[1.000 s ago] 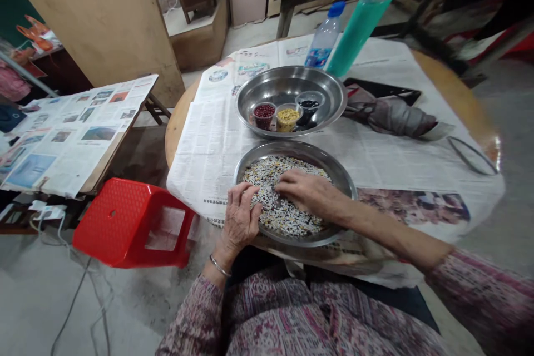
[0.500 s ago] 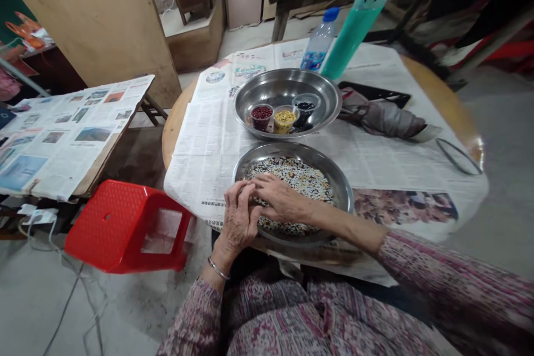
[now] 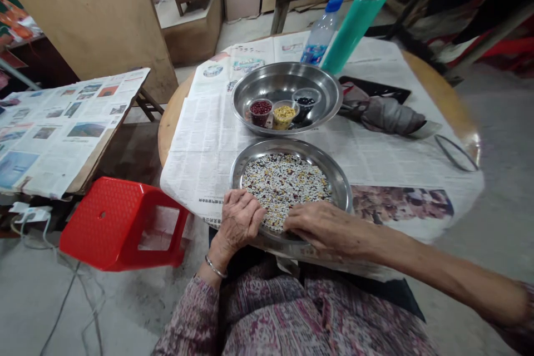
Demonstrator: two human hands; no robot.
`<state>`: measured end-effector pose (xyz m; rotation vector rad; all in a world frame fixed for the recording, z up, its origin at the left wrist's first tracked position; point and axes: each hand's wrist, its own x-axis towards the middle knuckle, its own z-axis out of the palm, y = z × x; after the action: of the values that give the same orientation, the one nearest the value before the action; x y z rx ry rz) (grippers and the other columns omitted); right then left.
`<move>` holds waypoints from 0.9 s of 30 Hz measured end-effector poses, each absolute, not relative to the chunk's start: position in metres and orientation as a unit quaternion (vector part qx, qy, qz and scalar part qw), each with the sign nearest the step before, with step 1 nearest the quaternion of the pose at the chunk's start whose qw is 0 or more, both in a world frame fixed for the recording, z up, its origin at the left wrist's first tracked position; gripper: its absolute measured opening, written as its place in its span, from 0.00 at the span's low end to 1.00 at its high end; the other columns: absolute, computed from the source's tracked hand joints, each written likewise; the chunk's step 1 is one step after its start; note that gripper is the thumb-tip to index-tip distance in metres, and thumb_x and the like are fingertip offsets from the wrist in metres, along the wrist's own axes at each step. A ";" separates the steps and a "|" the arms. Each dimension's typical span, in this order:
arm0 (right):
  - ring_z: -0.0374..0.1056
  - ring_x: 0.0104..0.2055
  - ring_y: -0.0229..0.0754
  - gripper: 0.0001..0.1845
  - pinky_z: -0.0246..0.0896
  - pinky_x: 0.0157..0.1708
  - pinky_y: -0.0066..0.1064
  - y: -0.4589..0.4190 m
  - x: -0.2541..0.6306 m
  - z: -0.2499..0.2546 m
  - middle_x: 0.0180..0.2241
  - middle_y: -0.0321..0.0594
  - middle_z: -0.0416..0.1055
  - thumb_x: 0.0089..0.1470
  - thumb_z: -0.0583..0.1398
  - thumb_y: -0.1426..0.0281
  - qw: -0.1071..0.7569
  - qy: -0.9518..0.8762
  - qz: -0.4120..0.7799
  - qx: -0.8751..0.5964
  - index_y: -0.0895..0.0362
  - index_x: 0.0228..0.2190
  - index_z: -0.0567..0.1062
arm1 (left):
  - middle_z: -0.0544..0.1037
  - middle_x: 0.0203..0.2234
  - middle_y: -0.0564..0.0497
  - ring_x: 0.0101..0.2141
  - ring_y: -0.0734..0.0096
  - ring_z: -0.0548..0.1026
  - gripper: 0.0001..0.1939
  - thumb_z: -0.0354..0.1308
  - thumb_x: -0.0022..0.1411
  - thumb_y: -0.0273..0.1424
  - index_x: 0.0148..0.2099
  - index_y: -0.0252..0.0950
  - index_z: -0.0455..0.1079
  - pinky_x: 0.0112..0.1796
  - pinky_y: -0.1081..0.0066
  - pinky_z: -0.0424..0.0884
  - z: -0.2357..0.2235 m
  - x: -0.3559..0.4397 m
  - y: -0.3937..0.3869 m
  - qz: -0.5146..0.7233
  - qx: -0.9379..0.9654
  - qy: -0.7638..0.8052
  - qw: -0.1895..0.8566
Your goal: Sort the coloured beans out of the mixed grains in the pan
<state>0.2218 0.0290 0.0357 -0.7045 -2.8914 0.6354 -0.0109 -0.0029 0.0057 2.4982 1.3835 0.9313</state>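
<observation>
A shallow steel basin [image 3: 342, 183] stands on the near side of the table, holding a spread mix of white grains with yellow, dark red and black beans [image 3: 283, 181]. My left hand [image 3: 241, 216] is closed at its near left rim, fingers curled inward, and whatever it holds is hidden. Over the near right part of the mix, my right hand [image 3: 319, 225] has its fingertips pinched down at the grains. Behind, a second steel basin [image 3: 287, 72] holds clear cups of red beans [image 3: 261, 112], yellow beans [image 3: 285, 115] and black beans [image 3: 305, 103].
Newspaper [image 3: 196, 139] covers the round table. Behind the basins stand a blue-capped bottle [image 3: 320, 36] and a tall teal container [image 3: 361, 19]. A grey cloth bundle [image 3: 387, 114] lies to the right. A red stool [image 3: 112, 222] stands at the left, near a paper-covered table [image 3: 62, 128].
My right hand has moved away from my left hand, rightward and nearer to me, uncovering the mix. My left hand stays at the basin's left rim.
</observation>
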 end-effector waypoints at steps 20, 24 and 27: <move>0.64 0.45 0.48 0.08 0.61 0.53 0.48 0.061 0.186 0.019 0.38 0.43 0.74 0.57 0.58 0.74 0.162 -0.963 0.115 -0.181 0.54 0.34 0.77 | 0.73 0.43 0.43 0.45 0.59 0.69 0.07 0.51 0.72 0.35 0.45 0.37 0.64 0.48 0.58 0.66 0.000 -0.011 -0.005 0.362 0.793 0.483 0.081; 0.65 0.48 0.53 0.12 0.62 0.51 0.48 0.090 0.215 0.018 0.42 0.48 0.75 0.58 0.55 0.76 0.193 -0.922 0.060 -0.330 0.55 0.37 0.79 | 0.73 0.43 0.44 0.46 0.59 0.70 0.06 0.51 0.72 0.34 0.45 0.37 0.64 0.49 0.58 0.66 0.000 -0.011 -0.005 0.355 0.791 0.491 0.089; 0.66 0.50 0.54 0.15 0.63 0.51 0.47 0.103 0.223 0.013 0.46 0.51 0.75 0.62 0.55 0.70 0.227 -0.872 0.050 -0.432 0.57 0.45 0.79 | 0.73 0.43 0.43 0.46 0.59 0.70 0.07 0.51 0.72 0.34 0.45 0.37 0.65 0.49 0.58 0.66 0.000 -0.012 -0.004 0.353 0.791 0.491 0.086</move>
<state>0.2230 0.1027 0.0131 -1.1898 -2.4014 0.1366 -0.0118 -0.0042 0.0005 2.3585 1.4645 1.0520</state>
